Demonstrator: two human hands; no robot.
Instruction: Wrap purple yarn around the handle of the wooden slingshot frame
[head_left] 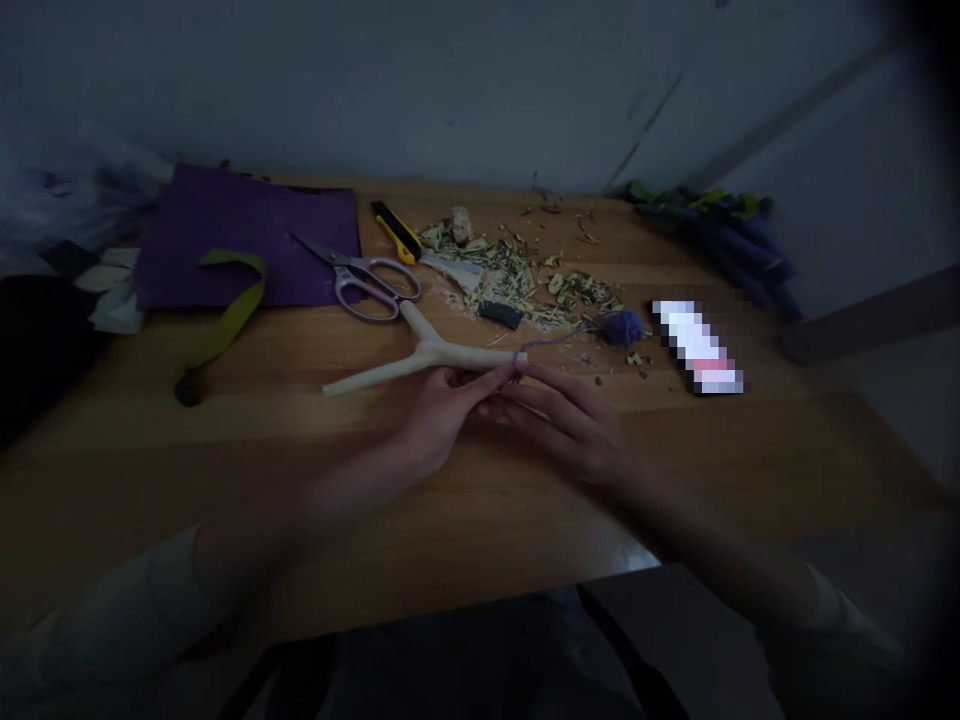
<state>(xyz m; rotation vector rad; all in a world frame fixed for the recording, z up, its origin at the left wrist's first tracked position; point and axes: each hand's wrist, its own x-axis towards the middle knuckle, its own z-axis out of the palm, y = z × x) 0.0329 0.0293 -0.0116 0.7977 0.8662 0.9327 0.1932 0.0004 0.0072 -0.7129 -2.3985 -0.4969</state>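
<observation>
A peeled, pale forked stick (457,353) is held above the table, its two prongs pointing left. My left hand (446,405) grips its single stem from below, thumb pressed near the right end. Purple yarn (517,357) loops around that end and runs right to a small yarn ball (622,328) on the tabletop. At the loop, the fingertips of my right hand (570,420) pinch the yarn against the stick; its other fingers curl beneath, partly hidden. Silver-grey scissors (375,285) lie partly open just beyond the prongs.
Behind the stick are a yellow box cutter (397,233), wood shavings (517,270) and a dark small piece (500,315). Purple sheet (255,240) and a green strip (232,310) lie left. A phone (697,345) with a blurred screen and a purple-green bundle (720,230) are right.
</observation>
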